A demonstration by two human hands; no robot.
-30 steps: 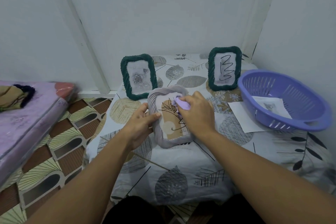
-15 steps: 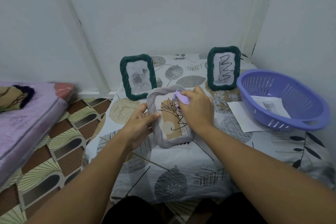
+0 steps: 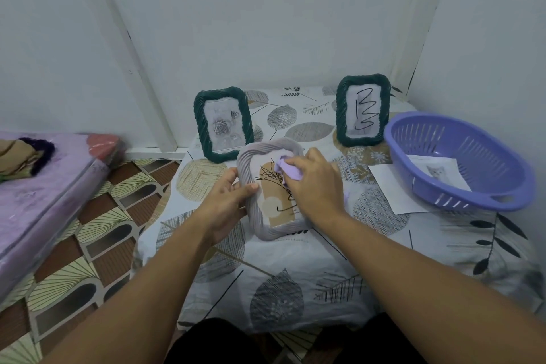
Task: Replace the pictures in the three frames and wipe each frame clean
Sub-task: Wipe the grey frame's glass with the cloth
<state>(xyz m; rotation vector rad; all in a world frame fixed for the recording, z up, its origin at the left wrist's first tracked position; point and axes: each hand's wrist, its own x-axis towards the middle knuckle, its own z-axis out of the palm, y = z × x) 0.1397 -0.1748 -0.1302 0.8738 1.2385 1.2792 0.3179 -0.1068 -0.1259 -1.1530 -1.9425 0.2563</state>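
Your left hand [image 3: 226,201] grips the left edge of the grey frame [image 3: 267,227], which is propped tilted on the table [image 3: 295,284]. Your right hand [image 3: 314,186] pinches a lilac cloth [image 3: 288,170] against its glass. The frame is probably light and stiff with a fragile pane, so hold the ribbed border and press gently.

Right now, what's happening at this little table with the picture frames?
A person is cleaning a grey frame. The left hand grips its left edge, while the right hand rubs a lilac cloth over the glass near the top. Two green frames stand behind it; a purple basket holds a loose picture.
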